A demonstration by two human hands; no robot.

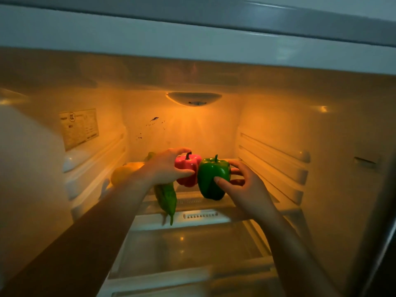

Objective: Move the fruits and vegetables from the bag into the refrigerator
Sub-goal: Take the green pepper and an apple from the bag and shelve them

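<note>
- The glossy red bell pepper (187,170) with a dark stem is inside the refrigerator (278,116), above the back part of the clear upper shelf (201,215); whether it rests on the shelf cannot be told.
- The left hand (165,168) grasps this red pepper, thumb across its front and fingers curled over its top.
- The shiny green bell pepper (211,179) stands upright just to the right, touching the red one, its base at the shelf surface.
- The right hand (246,187) grips the green pepper from the right side, thumb on its front and fingers curved behind it.
- A long, wrinkled green pepper (167,198) lies on the shelf below the left wrist, its stem pointing over the front edge.
- A rounded yellow fruit or vegetable (122,173) sits at the shelf's left, partly hidden by the left forearm.
- A lower transparent shelf (188,249) sits beneath.
- An oval lamp (194,98) glows at the top of the back wall, and a printed label (78,127) is stuck to the left wall.
</note>
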